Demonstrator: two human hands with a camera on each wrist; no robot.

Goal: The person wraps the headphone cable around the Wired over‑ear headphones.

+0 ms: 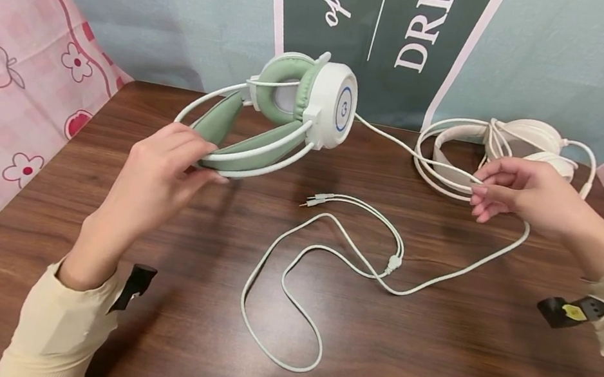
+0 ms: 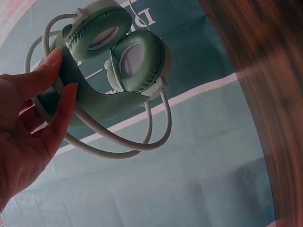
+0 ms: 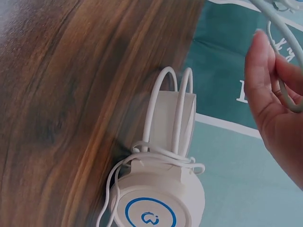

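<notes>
My left hand (image 1: 161,171) grips the headband of a white and green pair of headphones (image 1: 334,105), held up over the back of the table. Their ear cups with green pads (image 2: 137,61) point away from the hand, and the thumb and fingers pinch the band in the left wrist view. At the right, my right hand (image 1: 524,192) pinches the pale green cable (image 1: 402,143) that runs from an ear cup. Beyond that hand the cable drops to the table and loops across the middle. Its split end has small plugs (image 1: 319,199) lying on the wood.
A second, white pair of headphones (image 3: 158,194) with its cord wound round it stands at the back right, just behind my right hand. A blue-grey cloth with a dark lettered panel (image 1: 384,31) hangs behind the wooden table (image 1: 397,372). Pink patterned cloth (image 1: 17,55) borders the left.
</notes>
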